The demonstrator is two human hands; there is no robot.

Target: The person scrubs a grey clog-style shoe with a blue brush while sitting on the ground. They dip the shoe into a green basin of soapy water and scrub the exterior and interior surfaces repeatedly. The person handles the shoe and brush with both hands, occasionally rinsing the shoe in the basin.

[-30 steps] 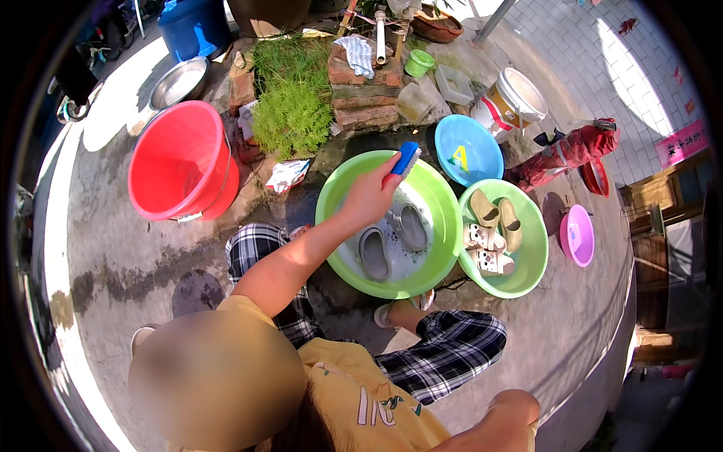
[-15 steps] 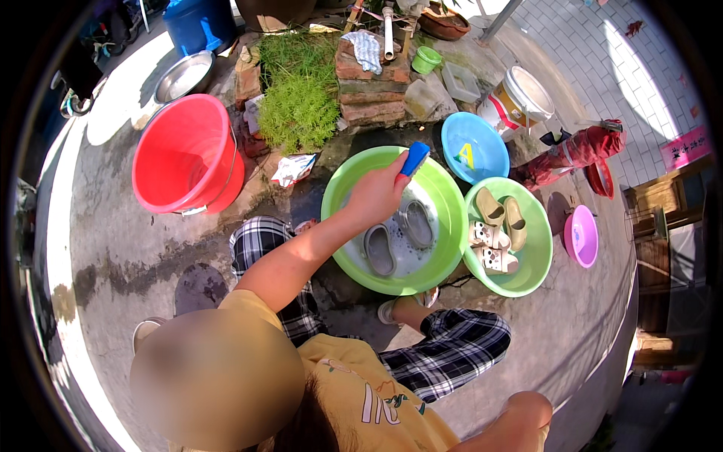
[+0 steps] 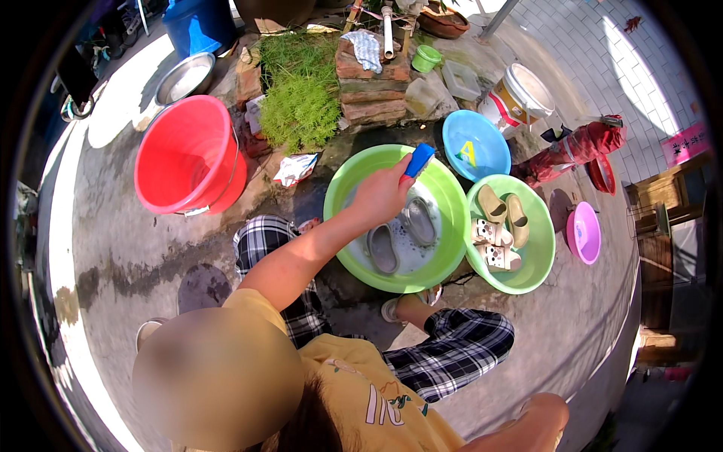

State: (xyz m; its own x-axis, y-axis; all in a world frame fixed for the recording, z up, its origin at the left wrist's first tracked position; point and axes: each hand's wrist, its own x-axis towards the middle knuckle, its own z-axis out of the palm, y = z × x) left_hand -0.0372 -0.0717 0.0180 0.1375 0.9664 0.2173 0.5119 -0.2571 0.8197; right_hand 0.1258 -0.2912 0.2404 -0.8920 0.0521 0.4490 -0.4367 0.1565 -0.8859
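My left hand (image 3: pixel 379 197) is closed around a blue brush (image 3: pixel 419 160) and holds it above the far part of a green basin (image 3: pixel 452 248). Two grey clogs lie in the basin's sudsy water. The nearer grey clog (image 3: pixel 382 249) is below my wrist, and the other grey clog (image 3: pixel 419 221) sits to its right. Only the bent part of my right arm (image 3: pixel 531 426) shows at the lower edge; the hand itself is out of view. Beside the basin, a lighter green basin (image 3: pixel 536 260) holds olive clogs (image 3: pixel 517 221) and white clogs with dark spots (image 3: pixel 497 257).
A red bucket (image 3: pixel 218 128) stands on the left, with a crumpled packet (image 3: pixel 295 169) between it and the basin. Behind are a blue basin (image 3: pixel 489 151), a paint bucket (image 3: pixel 525 94) and stacked bricks (image 3: pixel 373 90). A purple basin (image 3: pixel 584 233) and folded red umbrella (image 3: pixel 576 151) lie right.
My bent right arm has shifted slightly to the right. My left hand keeps its hold on the brush in nearly the same place, and the clogs stay put.
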